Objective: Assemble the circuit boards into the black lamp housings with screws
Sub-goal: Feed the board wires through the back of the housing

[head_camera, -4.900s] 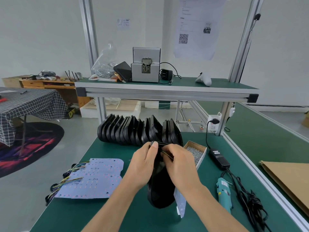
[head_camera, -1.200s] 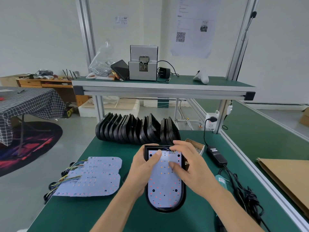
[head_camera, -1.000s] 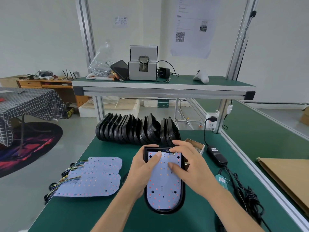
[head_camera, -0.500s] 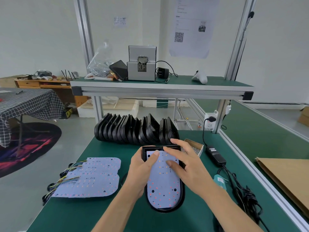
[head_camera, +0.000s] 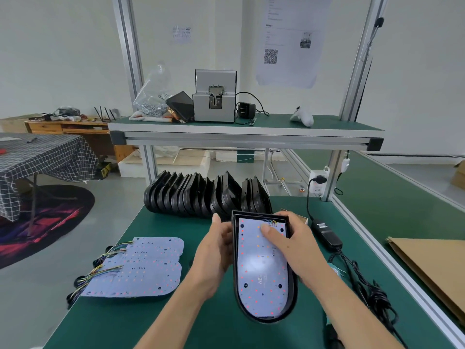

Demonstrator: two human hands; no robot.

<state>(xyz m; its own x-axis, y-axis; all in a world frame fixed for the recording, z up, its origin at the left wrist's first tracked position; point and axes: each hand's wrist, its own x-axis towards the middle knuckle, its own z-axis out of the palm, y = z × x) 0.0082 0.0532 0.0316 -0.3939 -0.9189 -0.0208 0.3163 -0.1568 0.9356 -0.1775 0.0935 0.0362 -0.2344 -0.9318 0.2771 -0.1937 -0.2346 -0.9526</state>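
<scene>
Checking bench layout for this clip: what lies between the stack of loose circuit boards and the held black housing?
In the head view, only the left hand and forearm, above bare green mat, separate the loose circuit boards from the black housing.

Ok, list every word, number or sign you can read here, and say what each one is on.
"12V": on the circuit board in the housing held by both hands.
QR code, a sign only: on the large wall sheet; its text is too small to read.
Small wall notice: blurred.
Power adapter label: too small.
Bag label: unreadable.
</scene>
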